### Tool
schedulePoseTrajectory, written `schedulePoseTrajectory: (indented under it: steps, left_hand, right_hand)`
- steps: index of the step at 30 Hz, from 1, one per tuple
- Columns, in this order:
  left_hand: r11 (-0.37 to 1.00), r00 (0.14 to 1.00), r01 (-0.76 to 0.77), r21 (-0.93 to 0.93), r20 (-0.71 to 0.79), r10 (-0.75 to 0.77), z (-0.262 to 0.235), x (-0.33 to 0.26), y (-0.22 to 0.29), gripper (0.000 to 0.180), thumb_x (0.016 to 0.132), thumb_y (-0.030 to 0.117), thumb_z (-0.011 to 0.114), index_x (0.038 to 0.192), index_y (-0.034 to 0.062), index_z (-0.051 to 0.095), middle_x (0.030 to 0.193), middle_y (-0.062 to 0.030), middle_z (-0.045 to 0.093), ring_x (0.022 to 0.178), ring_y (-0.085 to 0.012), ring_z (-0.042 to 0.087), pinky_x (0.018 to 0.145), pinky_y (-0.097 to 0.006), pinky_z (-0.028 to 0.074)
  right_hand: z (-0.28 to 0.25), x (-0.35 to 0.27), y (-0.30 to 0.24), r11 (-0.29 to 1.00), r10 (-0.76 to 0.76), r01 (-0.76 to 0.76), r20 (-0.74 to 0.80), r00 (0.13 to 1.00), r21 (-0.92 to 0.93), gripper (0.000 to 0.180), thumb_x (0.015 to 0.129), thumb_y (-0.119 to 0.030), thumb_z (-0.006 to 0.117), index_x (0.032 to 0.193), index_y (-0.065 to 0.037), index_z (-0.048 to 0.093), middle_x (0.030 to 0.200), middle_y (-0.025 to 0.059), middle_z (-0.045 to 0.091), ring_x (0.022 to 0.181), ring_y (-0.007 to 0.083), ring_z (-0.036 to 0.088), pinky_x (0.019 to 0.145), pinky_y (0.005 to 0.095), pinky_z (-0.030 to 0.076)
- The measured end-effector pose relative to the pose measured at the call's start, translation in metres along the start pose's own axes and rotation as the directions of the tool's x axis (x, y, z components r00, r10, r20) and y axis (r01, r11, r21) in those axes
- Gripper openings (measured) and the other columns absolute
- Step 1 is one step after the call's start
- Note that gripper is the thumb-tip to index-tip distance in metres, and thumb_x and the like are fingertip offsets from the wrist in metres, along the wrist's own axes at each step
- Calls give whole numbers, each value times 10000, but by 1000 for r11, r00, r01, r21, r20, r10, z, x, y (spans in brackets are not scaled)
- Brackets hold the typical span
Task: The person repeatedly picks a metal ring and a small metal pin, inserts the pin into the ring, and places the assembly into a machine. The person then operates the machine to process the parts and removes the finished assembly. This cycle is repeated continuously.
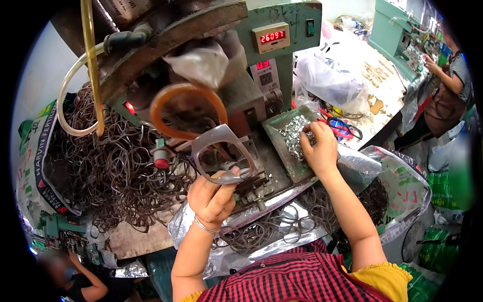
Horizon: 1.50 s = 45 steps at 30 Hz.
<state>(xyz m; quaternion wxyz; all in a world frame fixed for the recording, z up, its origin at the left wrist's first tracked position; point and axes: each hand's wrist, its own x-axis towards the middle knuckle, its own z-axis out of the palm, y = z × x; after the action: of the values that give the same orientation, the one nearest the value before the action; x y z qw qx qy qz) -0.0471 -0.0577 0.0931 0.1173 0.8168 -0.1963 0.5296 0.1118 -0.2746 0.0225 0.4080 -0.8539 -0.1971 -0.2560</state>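
Standing centrally, a green press (284,60), block-lettered sack (43,157) at left, green tray (275,135), left hand (214,198) holding a brown loop (214,135) before the press, right hand (321,150) curled narrow, any hold unclear, red-digit counter (272,38), silvery bits (293,133).

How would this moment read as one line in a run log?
left hand: holds brown strap loop | right hand: at small silver pieces in green tray | heap of brown loops: left of green machine

White plastic bag (329,83) on a table (386,108), green machine (387,35), co-worker (456,80) (brown apron (443,113)) beside it
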Motion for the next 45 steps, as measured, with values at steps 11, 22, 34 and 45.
schedulePoseTrajectory:
  steps: [11,22,34,45]
  left_hand:
    - [998,998,-9,-55,57,13,-8,-10,4,215,769,-82,623,905,75,678,893,-134,719,597,-217,602,507,-289,434]
    - [997,1000,-6,-77,-3,5,-4,-12,6,338,638,16,686,970,28,746,891,-54,646,591,-174,558,482,-279,429]
    - [951,968,251,179,-48,-247,-61,-22,-1,253,718,-50,660,960,13,692,1028,-141,683,782,-247,627,660,-333,472]
    - [826,636,-226,517,720,-276,-118,-48,-216,144,733,149,649,837,91,731,1051,-88,562,940,-269,552,786,-379,460]
  right_hand:
    - [9,-64,-1,979,-145,182,-317,937,89,147,716,-26,701,832,-54,616,793,112,626,754,310,611,680,398,474]
    - [2,16,38,822,258,-270,94,962,502,84,870,-13,620,941,-5,575,798,9,580,741,92,539,719,235,436]
    - [-8,-15,5,845,211,-277,191,959,458,125,892,-21,649,1007,26,654,882,26,667,815,88,598,768,228,470]
    - [1,-13,-17,832,200,-306,264,943,463,101,900,-25,626,984,23,655,850,54,678,814,104,610,770,258,481]
